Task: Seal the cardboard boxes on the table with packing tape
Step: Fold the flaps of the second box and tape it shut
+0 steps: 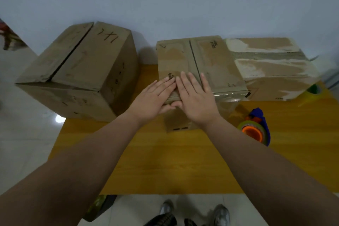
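Note:
A small cardboard box stands in the middle of the wooden table, its top flaps closed with a dark seam between them. Clear tape shines along its near top edge. My left hand and my right hand lie flat side by side, fingers straight, pressing on the near left corner of that box. A large box with an open seam and handwritten marks stands at the left. A third box, with torn paper and old tape, sits at the back right. A blue and orange tape dispenser lies on the table, right of my right wrist.
A green tape roll sits at the far right table edge beside the third box. The wall rises just behind the boxes. Tiled floor lies to the left, and my shoes show below the table's near edge.

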Motion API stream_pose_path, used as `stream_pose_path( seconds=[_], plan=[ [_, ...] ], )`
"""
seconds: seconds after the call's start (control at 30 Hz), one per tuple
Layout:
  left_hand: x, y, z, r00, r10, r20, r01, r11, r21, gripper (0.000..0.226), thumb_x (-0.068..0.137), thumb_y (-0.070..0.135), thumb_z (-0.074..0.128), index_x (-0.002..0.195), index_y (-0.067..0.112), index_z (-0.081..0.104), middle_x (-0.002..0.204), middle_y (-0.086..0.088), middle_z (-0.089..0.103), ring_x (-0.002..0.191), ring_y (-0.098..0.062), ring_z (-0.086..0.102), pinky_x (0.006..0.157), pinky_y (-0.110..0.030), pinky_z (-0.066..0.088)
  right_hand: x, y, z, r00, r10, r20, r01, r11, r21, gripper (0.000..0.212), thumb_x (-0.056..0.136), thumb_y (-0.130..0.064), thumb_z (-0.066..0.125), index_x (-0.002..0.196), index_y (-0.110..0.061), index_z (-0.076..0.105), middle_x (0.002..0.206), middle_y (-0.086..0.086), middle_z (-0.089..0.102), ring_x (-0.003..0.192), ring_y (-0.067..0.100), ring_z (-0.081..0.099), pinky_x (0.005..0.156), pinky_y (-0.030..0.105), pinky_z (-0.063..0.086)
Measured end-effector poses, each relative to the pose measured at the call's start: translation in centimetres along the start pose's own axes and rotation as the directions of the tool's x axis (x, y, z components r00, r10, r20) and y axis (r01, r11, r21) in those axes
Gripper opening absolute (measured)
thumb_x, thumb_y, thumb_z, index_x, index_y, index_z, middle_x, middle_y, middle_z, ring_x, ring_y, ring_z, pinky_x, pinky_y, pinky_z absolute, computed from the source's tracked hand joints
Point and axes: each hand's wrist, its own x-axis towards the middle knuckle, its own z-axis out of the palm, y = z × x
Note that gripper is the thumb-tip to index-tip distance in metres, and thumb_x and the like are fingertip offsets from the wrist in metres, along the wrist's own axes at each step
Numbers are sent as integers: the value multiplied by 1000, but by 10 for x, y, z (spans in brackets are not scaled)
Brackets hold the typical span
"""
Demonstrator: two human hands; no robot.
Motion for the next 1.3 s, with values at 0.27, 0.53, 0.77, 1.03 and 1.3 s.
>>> stream_pose_path(
  seconds=[0.27,0.53,0.77,1.03,1.3],
  plan=[
    [-3,6,-11,995,-35,95,12,971,238,89,82,73,23,150,15,18,156,-2,19,144,-16,14,115,-38,4,-5,14,-7,979,-88,183,100,993,-58,93,88,-68,30,150,-4,5,158,14,7,146,25,7,116,48,-9],
    [60,65,-16,995,-101,20,98,991,96,61,97,52,6,150,25,17,158,1,14,145,-17,10,115,-39,4,-21,79,-22,980,128,153,-149,980,136,61,95,-54,4,149,-33,23,158,0,15,147,20,5,113,45,-17],
    [64,68,8,989,-82,125,54,976,211,76,88,57,-6,150,15,3,158,-3,2,145,-17,0,111,-30,-8,-37,86,3,990,32,139,-11,989,-149,65,94,-54,0,146,-19,-16,159,6,0,146,28,-2,110,52,-19],
    [63,71,4,969,-114,220,37,944,327,95,85,67,33,148,9,-10,158,-11,-7,145,-24,-5,111,-34,-10,-38,104,0,980,-91,174,111,988,-108,89,90,-66,30,146,-20,-22,158,4,-16,145,27,-14,106,57,-25],
    [102,112,-13,985,-156,68,150,985,85,78,86,62,-7,150,20,6,158,-2,4,145,-16,2,116,-34,-1,-42,169,-8,909,223,351,-410,625,665,73,83,-73,12,149,-42,7,160,-2,-5,146,23,-4,116,54,-3]
  ],
)
